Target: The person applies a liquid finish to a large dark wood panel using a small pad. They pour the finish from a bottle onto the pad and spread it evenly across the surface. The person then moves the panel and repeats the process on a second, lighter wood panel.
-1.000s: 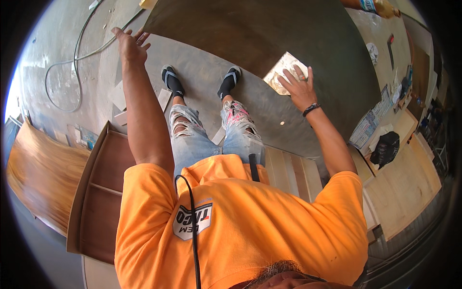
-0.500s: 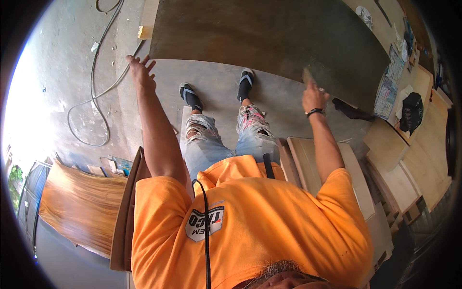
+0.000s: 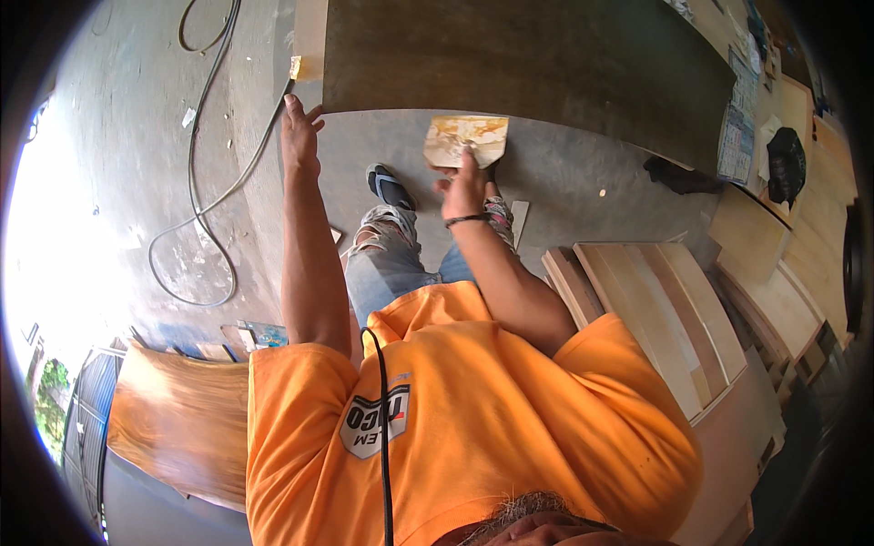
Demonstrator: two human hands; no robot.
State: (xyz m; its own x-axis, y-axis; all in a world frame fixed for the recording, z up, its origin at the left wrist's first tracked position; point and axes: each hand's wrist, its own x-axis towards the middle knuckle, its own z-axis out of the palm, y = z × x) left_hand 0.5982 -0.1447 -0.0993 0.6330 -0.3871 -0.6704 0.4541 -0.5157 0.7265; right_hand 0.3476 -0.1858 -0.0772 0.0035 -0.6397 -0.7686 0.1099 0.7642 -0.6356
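A flat, pale spreader (image 3: 466, 136) with yellow-brown smears is gripped by my right hand (image 3: 464, 191), the thumb laid along its face. It hangs in front of the near edge of a large dark brown panel (image 3: 528, 64), apart from it. My left hand (image 3: 300, 136) is raised beside the panel's near left corner, its fingers apart and nothing visible in them. A small yellowish piece (image 3: 294, 68) lies just beyond those fingertips, at the end of a pale strip (image 3: 309, 41) along the panel's left side.
A dark cable (image 3: 196, 182) loops over the concrete floor at the left. Stacked boards (image 3: 655, 309) stand at the right, near a black bag (image 3: 783, 164). A glossy wood-grain panel (image 3: 182, 419) is at the lower left. A dark cloth (image 3: 678, 177) lies by the panel's right end.
My right hand has swung left from the panel's right part to in front of my legs, turning the spreader's face into view. My left hand stays near the left corner.
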